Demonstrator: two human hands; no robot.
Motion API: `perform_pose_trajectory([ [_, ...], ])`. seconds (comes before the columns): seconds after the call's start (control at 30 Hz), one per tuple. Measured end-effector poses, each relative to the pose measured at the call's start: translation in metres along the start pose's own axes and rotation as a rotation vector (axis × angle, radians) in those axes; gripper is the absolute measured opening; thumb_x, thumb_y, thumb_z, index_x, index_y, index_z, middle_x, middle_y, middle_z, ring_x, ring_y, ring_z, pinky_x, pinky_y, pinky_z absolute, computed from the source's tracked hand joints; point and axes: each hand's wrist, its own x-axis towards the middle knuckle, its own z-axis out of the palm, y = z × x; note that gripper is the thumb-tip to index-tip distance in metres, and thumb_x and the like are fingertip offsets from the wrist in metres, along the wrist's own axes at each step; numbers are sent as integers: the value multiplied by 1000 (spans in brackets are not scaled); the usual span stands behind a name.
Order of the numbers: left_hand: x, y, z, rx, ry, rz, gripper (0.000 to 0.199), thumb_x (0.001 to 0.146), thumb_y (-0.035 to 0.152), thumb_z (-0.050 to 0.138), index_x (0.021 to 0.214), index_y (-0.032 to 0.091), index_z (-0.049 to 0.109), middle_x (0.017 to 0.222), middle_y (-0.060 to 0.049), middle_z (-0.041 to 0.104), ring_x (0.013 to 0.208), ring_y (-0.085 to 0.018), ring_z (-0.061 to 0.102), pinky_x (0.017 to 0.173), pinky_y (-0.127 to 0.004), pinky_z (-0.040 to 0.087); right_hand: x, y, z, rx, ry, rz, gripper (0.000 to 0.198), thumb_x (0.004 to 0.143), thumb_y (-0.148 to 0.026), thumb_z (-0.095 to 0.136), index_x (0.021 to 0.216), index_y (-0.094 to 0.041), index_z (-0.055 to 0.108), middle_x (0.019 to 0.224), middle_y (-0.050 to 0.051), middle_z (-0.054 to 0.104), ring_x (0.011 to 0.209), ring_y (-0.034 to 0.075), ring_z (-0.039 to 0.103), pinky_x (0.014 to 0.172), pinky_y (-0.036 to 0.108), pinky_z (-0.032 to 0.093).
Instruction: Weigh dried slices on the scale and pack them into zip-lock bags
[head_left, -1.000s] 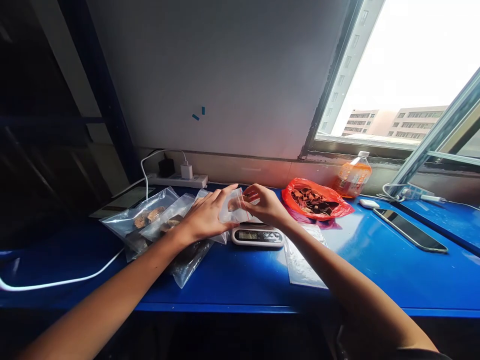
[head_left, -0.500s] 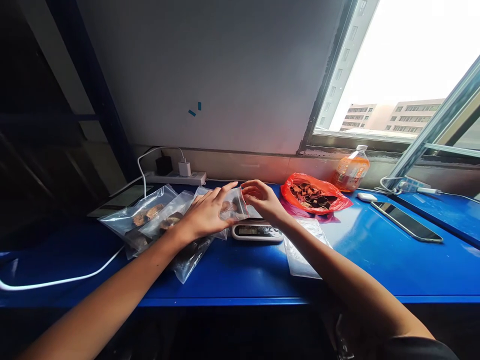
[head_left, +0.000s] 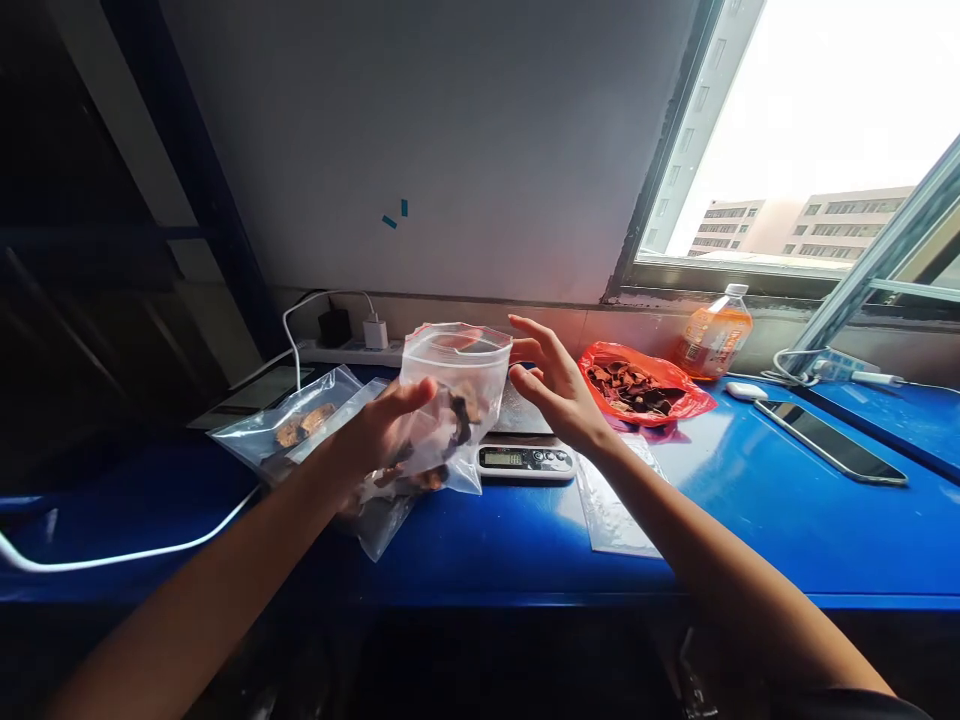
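Observation:
My left hand (head_left: 386, 425) grips a clear zip bag (head_left: 454, 375) from its left side, thumb in front. The bag is upright with its mouth open, and dark brown dried pieces show inside. Just right of the bag, my right hand (head_left: 556, 385) has its fingers apart and holds nothing. Behind and below the bag sits a small digital scale (head_left: 529, 458), its plate partly hidden and its display lit. Other clear bags with brown dried pieces (head_left: 304, 425) lie under and beyond my left forearm.
A red plastic bag (head_left: 646, 385) of dried pieces lies open at the right, before an orange drink bottle (head_left: 716, 333). A phone (head_left: 831, 442), a white case (head_left: 746, 391) and flat clear bags (head_left: 616, 510) lie on the blue table (head_left: 787, 550). A charger (head_left: 375, 332) stands behind.
My left hand has lifted the zip bag upright, and its mouth now gapes open. My right hand has come away from the bag's edge to the right, fingers spread. The scale's plate is partly uncovered.

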Motion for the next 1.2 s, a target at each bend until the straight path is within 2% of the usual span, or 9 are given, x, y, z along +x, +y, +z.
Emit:
perform_pose_trajectory([
  [0.17,-1,0,2,-185,-239,-179,69,76,76,40,114,23,62,89,-12,70,90,-32,67,66,-43,55,0,-11,4,71,46,28,26,82,-43,62,96,-22,58,90,2,63,79,13,59,67,27,48],
  [0.3,8,-5,5,-188,-42,-83,48,84,56,53,119,23,55,98,-9,69,93,-26,67,73,-39,55,2,-3,-1,92,216,60,19,79,-35,64,89,-21,56,74,-2,57,64,9,51,59,24,43],
  [0.4,14,-8,8,-136,110,-56,31,82,43,61,102,20,60,97,-7,70,89,-22,66,72,-33,54,3,4,-5,87,263,118,18,79,-31,61,92,-22,54,69,-4,52,58,8,48,56,24,42],
  [0.53,16,-8,11,-78,216,-44,19,80,38,61,83,19,64,95,-5,68,88,-18,64,64,-24,53,4,8,-8,-55,313,96,16,81,-31,57,94,-23,52,73,-3,51,61,9,50,57,26,42],
  [0.63,15,-10,13,-103,238,-13,17,80,37,62,81,20,63,88,-2,65,72,-13,60,57,-22,51,4,9,-7,-98,351,54,21,84,-35,56,101,-24,50,73,-3,49,66,11,51,59,25,43],
  [0.73,16,-13,15,-121,300,12,18,82,39,60,82,21,57,84,0,61,62,-11,55,50,-21,48,-1,10,-1,-16,287,102,36,84,-44,57,112,-24,45,76,-3,52,71,12,54,63,26,46],
  [0.9,20,-21,10,-97,584,115,23,89,43,52,80,22,48,78,0,56,52,-10,48,46,-22,42,-17,12,23,9,-37,310,62,75,-55,67,124,-21,47,92,2,62,79,16,61,71,30,51],
  [1.0,19,-22,9,-21,633,145,25,91,47,48,84,24,45,80,1,56,50,-11,48,48,-26,42,-25,9,38,-37,-102,289,43,78,-51,64,106,-19,61,87,3,64,79,17,62,69,30,51],
  [1.2,20,-23,6,30,630,90,23,90,46,50,82,24,47,75,1,54,49,-12,42,47,-28,35,-24,14,45,-22,84,350,26,77,-44,62,72,-19,57,68,1,61,67,16,59,60,28,46],
])
